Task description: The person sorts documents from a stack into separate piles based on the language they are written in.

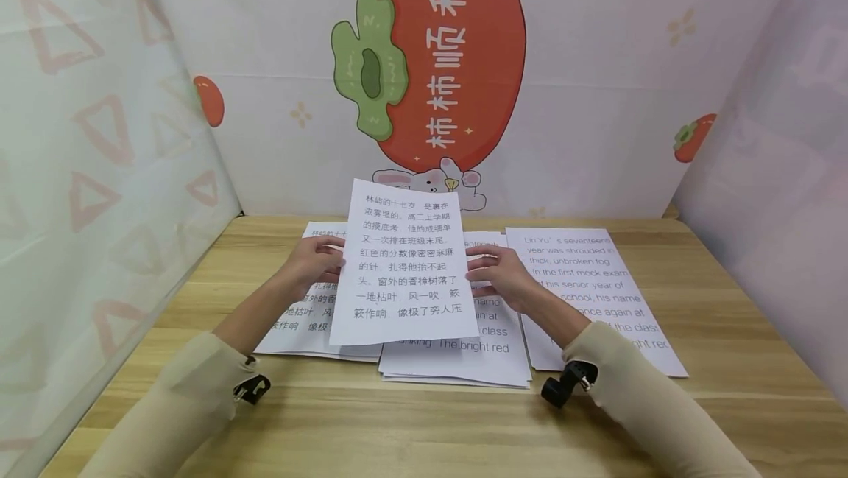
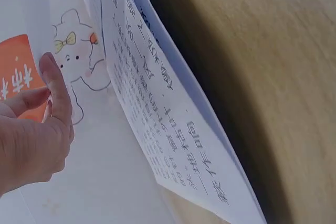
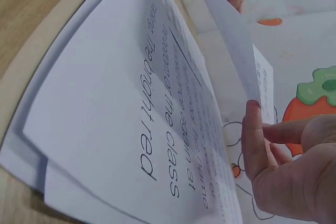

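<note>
A sheet of paper (image 1: 404,264) printed with Chinese text is held up off the table between both hands. My left hand (image 1: 316,266) pinches its left edge, and my right hand (image 1: 498,275) pinches its right edge. In the left wrist view the left hand (image 2: 39,124) grips the sheet's edge with thumb and fingers. The right wrist view shows the right hand (image 3: 289,166) doing the same. Beneath the held sheet lie a stack of Chinese-text sheets (image 1: 291,338) to the left and a stack of English-text sheets (image 1: 457,367) in the middle, both partly covered from view.
To the right lies another stack of English-text sheets (image 1: 596,294), partly behind the right forearm. All the stacks rest on a wooden table (image 1: 397,434). A printed cloth backdrop (image 1: 596,95) with a large persimmon drawing rises behind, and cloth walls stand at both sides.
</note>
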